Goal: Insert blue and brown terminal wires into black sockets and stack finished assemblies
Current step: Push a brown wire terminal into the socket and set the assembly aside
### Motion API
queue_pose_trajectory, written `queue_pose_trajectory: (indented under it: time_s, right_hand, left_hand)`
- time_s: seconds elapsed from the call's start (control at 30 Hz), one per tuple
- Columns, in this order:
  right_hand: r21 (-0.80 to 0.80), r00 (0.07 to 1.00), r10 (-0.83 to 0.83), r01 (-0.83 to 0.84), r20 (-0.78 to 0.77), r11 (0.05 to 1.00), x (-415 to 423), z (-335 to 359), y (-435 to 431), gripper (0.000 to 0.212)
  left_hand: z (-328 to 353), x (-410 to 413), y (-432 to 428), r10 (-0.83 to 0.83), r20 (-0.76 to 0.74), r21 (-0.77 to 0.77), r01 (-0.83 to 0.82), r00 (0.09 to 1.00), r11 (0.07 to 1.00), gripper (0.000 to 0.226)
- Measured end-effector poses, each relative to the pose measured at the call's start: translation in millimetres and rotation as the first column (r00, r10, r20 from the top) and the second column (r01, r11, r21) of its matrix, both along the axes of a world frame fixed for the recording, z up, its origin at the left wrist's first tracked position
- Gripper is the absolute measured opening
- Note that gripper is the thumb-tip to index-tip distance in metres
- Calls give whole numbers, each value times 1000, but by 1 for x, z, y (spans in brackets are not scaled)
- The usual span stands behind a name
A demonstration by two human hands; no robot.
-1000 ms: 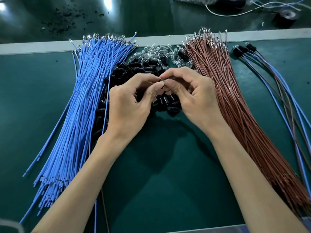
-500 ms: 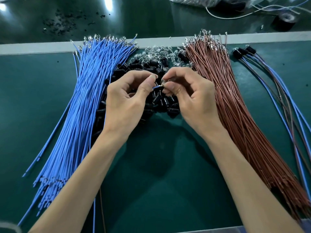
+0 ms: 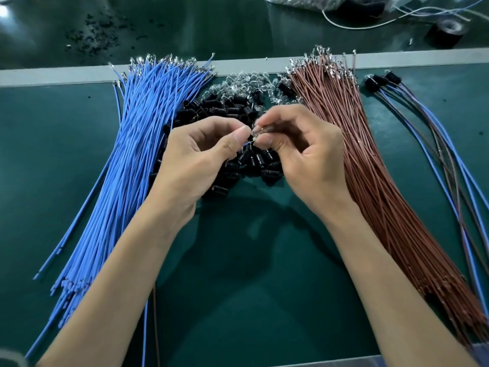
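"Where were the person's hands?"

"Both were over the heap of black sockets (image 3: 227, 112), in the middle of the table (image 3: 251, 260). The left hand (image 3: 195, 160) and the right hand (image 3: 304, 154) met tip to tip."

"What did the fingers hold?"

"The left fingers (image 3: 239, 136) pinched the tip of one blue wire (image 3: 248, 143). The right fingers (image 3: 266, 140) pinched a shiny bit (image 3: 258, 131). It was too tiny to tell what it was."

"Why so close together?"

"Likely so the small parts could be lined up and pushed in."

"And the other things?"

"The blue wires (image 3: 127, 168) lay at nine o'clock from the hands. The brown wires (image 3: 370, 168) lay at three o'clock. Their shiny ends all pointed to twelve o'clock, likely so each hand could grab one fast. The finished assemblies (image 3: 436, 160) lay apart at two o'clock, likely so they would not mix with the loose wires."
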State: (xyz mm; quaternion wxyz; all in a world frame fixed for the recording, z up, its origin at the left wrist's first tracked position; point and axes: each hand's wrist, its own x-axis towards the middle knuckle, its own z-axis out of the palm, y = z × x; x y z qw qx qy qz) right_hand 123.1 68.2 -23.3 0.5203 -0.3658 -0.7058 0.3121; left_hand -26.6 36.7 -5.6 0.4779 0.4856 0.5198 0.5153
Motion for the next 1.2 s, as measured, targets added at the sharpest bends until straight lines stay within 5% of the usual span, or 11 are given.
queue_pose_trajectory:
  time_s: [0.23,0.97,1.2]
  right_hand:
    - [178,986,-56,27,156,984,-1,-1,3,7]
    - [195,998,14,-27,63,980,-5,-4,-3,9]
    - [170,993,97,-108,72,979,-1,-3,1,11]
  left_hand:
    - [3,-6,1,-45,134,-153,66,990,986,11]
    - [13,-16,0,-167,270,-331,254,948,909,8]
    - [11,-12,-1,-112,276,-335,204,955,920,5]
